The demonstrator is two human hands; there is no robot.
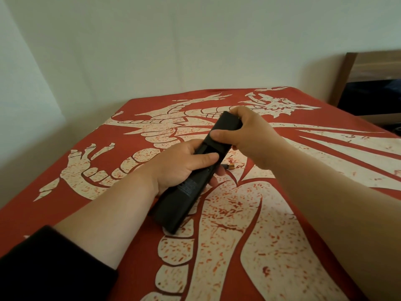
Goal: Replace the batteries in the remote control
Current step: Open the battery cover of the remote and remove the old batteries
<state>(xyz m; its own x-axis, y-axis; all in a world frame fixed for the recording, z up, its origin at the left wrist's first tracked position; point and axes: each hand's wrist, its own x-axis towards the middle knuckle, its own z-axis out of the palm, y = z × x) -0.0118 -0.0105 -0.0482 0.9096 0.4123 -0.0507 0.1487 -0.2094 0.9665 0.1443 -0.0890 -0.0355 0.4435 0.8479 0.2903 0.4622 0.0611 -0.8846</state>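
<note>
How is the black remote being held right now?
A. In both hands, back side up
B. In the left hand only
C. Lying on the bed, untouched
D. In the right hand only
A: the left hand grips the middle of the remote with its thumb on the back, while the right hand clasps the far end, above the red bedspread.

Plain pale wall (173,40); red dragon-print bedspread (282,246); dark wooden furniture (368,83) at right.
</note>
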